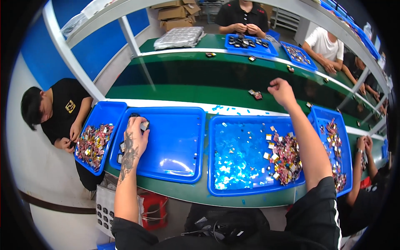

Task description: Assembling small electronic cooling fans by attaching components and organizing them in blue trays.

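My left hand (pixel 137 135) reaches over the left end of a wide blue tray (pixel 173 168). Its fingers are closed round a small dark part with a pale, silvery face (pixel 144 125). More such dark parts lie beside it, partly hidden under the hand. My right hand (pixel 283 92) is raised above the green conveyor belt (pixel 183 89), its fingers curled into a pinch. Whatever they hold, if anything, does not show. A small part with pink and dark pieces (pixel 257 95) lies on the belt, just left of that hand and apart from it.
A second blue tray (pixel 211 166) holds blue film scraps (pixel 235 164) and a heap of small wired parts (pixel 286 160). Narrower trays with similar parts stand at far left (pixel 101 164) and right (pixel 348 166). Metal posts frame the belt. Co-workers sit left, right and across.
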{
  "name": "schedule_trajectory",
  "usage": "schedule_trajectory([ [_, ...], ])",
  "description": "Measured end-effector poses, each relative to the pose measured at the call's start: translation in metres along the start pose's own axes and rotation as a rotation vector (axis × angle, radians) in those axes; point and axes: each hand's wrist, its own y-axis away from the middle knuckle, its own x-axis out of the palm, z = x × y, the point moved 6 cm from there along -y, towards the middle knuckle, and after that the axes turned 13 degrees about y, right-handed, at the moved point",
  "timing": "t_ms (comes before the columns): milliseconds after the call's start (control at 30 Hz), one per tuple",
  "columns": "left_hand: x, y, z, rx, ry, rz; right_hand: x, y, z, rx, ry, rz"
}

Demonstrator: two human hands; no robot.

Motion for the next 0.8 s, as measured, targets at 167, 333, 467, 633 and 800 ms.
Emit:
schedule_trajectory([
  [167,0.044,0.004,-0.106,-0.288,1.573,0.36,-0.063,0.066,0.052,-0.227,-0.085,0.117],
  [333,0.088,0.016,-0.2,-0.297,1.788,0.669,-0.06,0.132,0.048,-0.326,0.138,0.327],
  [467,0.11,0.027,-0.225,-0.568,1.905,0.756,-0.059,0.158,0.033,-0.183,0.126,0.296],
  [633,0.112,0.029,-0.216,-0.541,1.734,0.672,-0.032,0.172,0.052,-0.465,0.214,0.161],
  [800,0.116,0.034,-0.212,-0.616,1.843,0.67,-0.035,0.162,0.05,-0.488,0.309,0.054],
])
